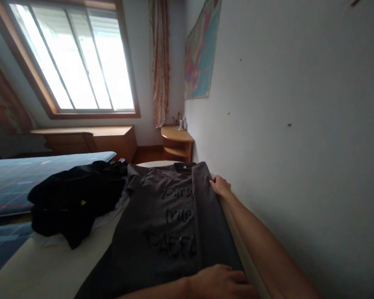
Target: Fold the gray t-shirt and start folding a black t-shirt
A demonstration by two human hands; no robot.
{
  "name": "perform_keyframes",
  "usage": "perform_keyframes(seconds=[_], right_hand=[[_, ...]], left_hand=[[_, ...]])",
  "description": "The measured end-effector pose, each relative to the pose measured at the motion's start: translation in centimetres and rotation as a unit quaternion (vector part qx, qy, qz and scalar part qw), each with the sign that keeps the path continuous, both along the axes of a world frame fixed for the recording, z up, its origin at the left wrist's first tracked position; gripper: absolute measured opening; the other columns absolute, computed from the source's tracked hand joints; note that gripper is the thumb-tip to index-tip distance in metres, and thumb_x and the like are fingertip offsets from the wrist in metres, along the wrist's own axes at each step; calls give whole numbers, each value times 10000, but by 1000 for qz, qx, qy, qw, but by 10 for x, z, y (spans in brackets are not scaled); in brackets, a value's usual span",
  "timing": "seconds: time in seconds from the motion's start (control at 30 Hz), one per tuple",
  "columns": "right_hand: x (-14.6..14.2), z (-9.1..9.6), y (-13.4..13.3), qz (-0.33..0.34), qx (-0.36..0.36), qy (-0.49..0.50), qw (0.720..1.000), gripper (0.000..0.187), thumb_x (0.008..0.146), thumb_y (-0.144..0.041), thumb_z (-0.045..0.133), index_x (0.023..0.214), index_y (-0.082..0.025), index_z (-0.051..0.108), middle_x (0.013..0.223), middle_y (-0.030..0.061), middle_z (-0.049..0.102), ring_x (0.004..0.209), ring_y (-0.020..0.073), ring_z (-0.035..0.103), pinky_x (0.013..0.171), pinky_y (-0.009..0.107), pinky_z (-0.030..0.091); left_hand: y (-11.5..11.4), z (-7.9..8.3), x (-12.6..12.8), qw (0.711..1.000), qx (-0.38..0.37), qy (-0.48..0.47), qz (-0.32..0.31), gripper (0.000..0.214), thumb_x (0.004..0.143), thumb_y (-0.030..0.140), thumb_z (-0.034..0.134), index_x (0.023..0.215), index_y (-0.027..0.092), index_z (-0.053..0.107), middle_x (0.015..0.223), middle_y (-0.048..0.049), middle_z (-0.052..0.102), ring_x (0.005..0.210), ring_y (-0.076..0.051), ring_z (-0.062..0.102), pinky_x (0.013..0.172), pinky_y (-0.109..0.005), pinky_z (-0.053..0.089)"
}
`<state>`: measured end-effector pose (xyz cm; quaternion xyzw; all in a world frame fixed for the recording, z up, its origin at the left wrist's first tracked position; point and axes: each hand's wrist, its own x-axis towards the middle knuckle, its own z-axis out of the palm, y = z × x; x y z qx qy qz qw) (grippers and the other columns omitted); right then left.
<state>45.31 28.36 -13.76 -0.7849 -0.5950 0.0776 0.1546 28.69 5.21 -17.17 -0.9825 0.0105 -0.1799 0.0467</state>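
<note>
A dark grey T-shirt (149, 216) with black lettering lies front up, its collar at the far end. Its right side is folded inward as a long strip (210, 224) that covers the ends of the printed words. At the far right, by the shoulder, my right hand (221, 185) has its fingers closed on the folded edge. Nearer to me, my left hand (221, 282) lies across the lower part of the strip, fingers stretched toward the right edge and slightly apart. The bottom of the picture cuts off part of this hand and the shirt's hem.
Left of the shirt, a heap of black clothing (77, 195) sits on the pale bed surface (62, 265). Beyond it is a blue checked mattress (6, 182). A white wall (286, 174) runs close along the right. A desk (112, 132) and corner shelf (177, 133) stand by the window.
</note>
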Motion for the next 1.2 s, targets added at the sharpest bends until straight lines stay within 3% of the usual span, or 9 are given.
perform_keyframes(seconds=[0.13,0.27,0.37,0.5,0.63,0.73,0.9,1.0,1.2], right_hand=[[28,-1,-6,-11,6,17,1000,246,945,-398,547,1023,-198,668,1102,104,726,1055,266,657,843,369,461],[42,-6,-11,10,20,45,999,274,944,-429,553,1033,-197,669,1108,82,731,1040,229,666,810,307,460],[46,-9,-15,30,23,63,997,316,940,-441,563,1105,-185,645,1093,83,738,1020,217,674,793,285,460],[46,-8,-27,56,12,70,996,446,896,-487,625,1224,-187,585,1073,81,744,989,222,686,784,287,462],[40,-4,-49,73,2,56,996,547,866,-520,648,1302,-208,536,1062,74,745,992,246,691,797,311,467],[33,-2,-67,69,4,32,997,570,885,-506,616,1346,-191,507,1066,97,737,1002,259,688,820,332,474],[9,3,-89,51,41,-35,997,517,913,-393,573,1367,-152,519,1319,198,597,1170,328,591,930,421,448],[-18,6,-97,79,73,-71,992,466,923,-349,555,1355,-174,550,1422,168,521,1282,327,495,1032,442,385],[-91,3,-109,190,73,-97,974,481,980,-456,463,1359,-181,573,1493,126,480,1387,295,389,1140,449,267]], left_hand=[[-2,11,15,1000,9,23,-11,233,1034,387,458,1095,272,651,1152,37,669,927,-120,624,581,-259,470],[-4,5,15,999,-22,43,-7,259,1032,418,457,1206,309,615,1222,49,665,959,-119,633,647,-269,500],[-6,5,1,996,-66,60,-17,305,1048,383,427,1328,350,544,1358,49,605,1100,-102,625,758,-231,518],[-5,28,-34,993,-97,67,-13,369,1058,368,385,1402,308,501,1561,22,413,1339,-148,496,1041,-265,460],[-1,55,-83,977,-177,78,93,516,1010,457,467,1488,272,409,1621,-60,300,1469,-283,323,1163,-480,359],[9,60,-121,955,-212,97,183,592,958,369,565,1513,299,372,1636,-69,256,1494,-324,252,1178,-564,300],[39,45,-180,893,-205,73,394,528,992,368,487,1510,313,403,1657,-55,174,1517,-346,134,1192,-580,243],[53,33,-203,836,-193,50,511,533,1001,406,445,1512,259,416,1648,-82,199,1511,-352,160,1196,-556,243],[43,13,-205,803,-182,18,567,586,973,481,453,1528,307,386,1635,-52,247,1506,-356,187,1195,-588,204]])
